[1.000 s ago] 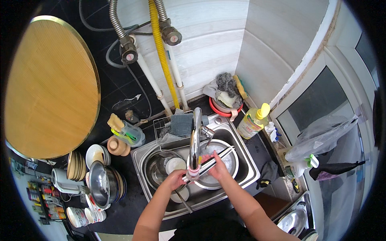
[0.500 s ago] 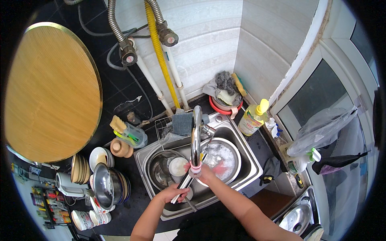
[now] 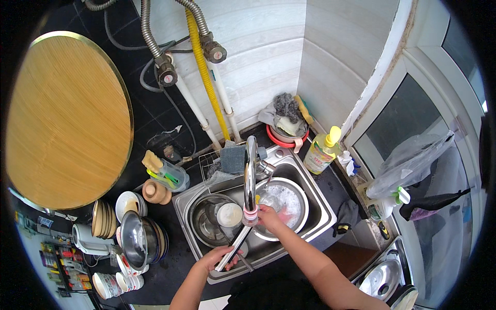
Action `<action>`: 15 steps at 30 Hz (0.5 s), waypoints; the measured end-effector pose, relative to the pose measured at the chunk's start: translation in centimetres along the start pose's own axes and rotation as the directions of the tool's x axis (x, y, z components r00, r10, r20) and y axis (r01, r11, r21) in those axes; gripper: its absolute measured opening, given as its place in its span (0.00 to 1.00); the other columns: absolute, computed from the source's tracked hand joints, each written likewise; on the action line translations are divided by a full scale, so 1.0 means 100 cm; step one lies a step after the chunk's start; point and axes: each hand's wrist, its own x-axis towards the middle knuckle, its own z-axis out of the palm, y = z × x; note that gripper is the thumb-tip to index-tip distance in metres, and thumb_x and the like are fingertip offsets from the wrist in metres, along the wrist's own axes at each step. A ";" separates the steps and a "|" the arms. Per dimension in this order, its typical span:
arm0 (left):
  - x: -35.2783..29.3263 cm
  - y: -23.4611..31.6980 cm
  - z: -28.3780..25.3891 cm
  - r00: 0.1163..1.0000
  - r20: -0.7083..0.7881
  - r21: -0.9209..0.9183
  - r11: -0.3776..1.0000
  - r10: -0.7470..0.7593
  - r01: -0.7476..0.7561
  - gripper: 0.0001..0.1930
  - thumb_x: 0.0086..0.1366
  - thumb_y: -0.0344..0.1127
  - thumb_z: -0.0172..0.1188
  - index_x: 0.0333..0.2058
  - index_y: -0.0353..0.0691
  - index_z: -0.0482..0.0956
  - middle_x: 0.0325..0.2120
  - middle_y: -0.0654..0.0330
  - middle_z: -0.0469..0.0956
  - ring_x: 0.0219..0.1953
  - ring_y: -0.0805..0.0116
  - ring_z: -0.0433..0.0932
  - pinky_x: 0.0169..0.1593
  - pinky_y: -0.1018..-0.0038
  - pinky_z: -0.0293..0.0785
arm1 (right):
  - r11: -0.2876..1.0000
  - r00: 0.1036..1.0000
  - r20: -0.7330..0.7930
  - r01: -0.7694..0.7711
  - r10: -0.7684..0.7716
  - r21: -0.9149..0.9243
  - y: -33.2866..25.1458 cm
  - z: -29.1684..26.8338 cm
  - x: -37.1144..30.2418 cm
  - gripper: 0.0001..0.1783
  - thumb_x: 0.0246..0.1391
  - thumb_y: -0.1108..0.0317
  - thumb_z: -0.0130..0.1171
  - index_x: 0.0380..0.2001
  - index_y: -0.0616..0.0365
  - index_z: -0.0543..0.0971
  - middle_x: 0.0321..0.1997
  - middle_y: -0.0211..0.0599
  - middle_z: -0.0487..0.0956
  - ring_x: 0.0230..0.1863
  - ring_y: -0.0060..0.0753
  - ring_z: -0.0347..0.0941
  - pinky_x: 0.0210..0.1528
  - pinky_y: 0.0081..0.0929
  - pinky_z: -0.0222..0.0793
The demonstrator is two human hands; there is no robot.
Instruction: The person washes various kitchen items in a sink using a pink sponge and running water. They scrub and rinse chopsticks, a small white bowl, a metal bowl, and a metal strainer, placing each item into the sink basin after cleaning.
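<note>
Over the front of the steel sink (image 3: 323, 222), my left hand (image 3: 214, 257) is closed round a bundle of dark and silvery chopsticks (image 3: 233, 249), which slant up toward the faucet (image 3: 250, 178). Just right of the faucet spout, my right hand (image 3: 269, 218) has its fingers curled; a small yellow bit shows beside them, but what they hold is partly hidden. Beneath it sits a white-rimmed basin (image 3: 306, 206) of suds, with something reddish in the foam. On the left, a steel pot (image 3: 192, 223) holds utensils, and a white bowl (image 3: 229, 215) rests at its right side.
Stacked bowls and a steel basin (image 3: 133, 240) stand left of the sink, near a wooden round board (image 3: 70, 119). Behind are a wire rack (image 3: 206, 168) and a red bowl (image 3: 283, 139) with scrubbers. Yellow dish soap (image 3: 321, 153) stands at the right corner.
My left hand has moved slightly down and toward me with the chopsticks. My right hand has shifted a little right and up, away from the bundle.
</note>
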 end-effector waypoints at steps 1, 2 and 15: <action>-0.001 0.002 0.004 0.999 -0.032 0.053 0.999 0.008 -0.006 0.18 0.62 0.40 0.50 0.44 0.31 0.68 0.21 0.58 0.72 0.17 0.70 0.70 0.20 0.77 0.68 | 0.993 0.999 0.049 -0.004 -0.002 0.117 -0.004 0.001 -0.002 0.15 0.53 0.68 0.52 0.45 0.58 0.72 0.41 0.30 0.74 0.39 0.22 0.71 0.38 0.21 0.68; -0.003 0.005 0.012 0.998 -0.064 0.105 0.994 0.017 -0.011 0.18 0.62 0.40 0.50 0.44 0.31 0.68 0.23 0.57 0.73 0.18 0.69 0.71 0.21 0.77 0.69 | 0.973 0.995 0.098 -0.013 -0.010 0.232 -0.009 0.002 -0.003 0.16 0.53 0.69 0.51 0.46 0.60 0.71 0.42 0.31 0.75 0.40 0.24 0.71 0.40 0.21 0.68; 0.004 0.010 0.010 0.992 -0.122 0.163 0.985 -0.038 0.058 0.16 0.60 0.35 0.54 0.44 0.34 0.68 0.34 0.47 0.76 0.31 0.58 0.78 0.34 0.66 0.77 | 0.896 0.994 0.093 0.002 -0.048 0.444 -0.032 0.011 -0.022 0.17 0.54 0.74 0.47 0.48 0.65 0.67 0.45 0.41 0.73 0.45 0.33 0.71 0.50 0.30 0.67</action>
